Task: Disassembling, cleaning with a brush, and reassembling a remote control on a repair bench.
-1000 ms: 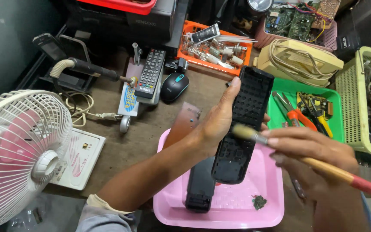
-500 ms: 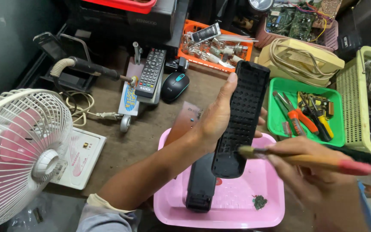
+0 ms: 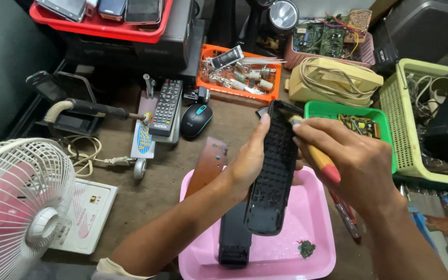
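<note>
Two hands, left hand [image 3: 247,163] gripping remote shell [image 3: 273,171]

A tray [image 3: 315,264] sits at the near middle of the workbench, holding a remote back half [image 3: 234,241] and a small clump of debris [image 3: 307,249]. Above it, the left hand [image 3: 250,161] holds a remote front shell [image 3: 273,176], with the right hand [image 3: 353,161] to its right holding a brush [image 3: 317,153] to the shell's far end. A desk fan [image 3: 19,202] stands far left. Behind the tray lie a computer mouse [image 3: 195,120] and, to its left, a whole remote control [image 3: 166,106]. A basket [image 3: 416,135] stands at the right.
</note>
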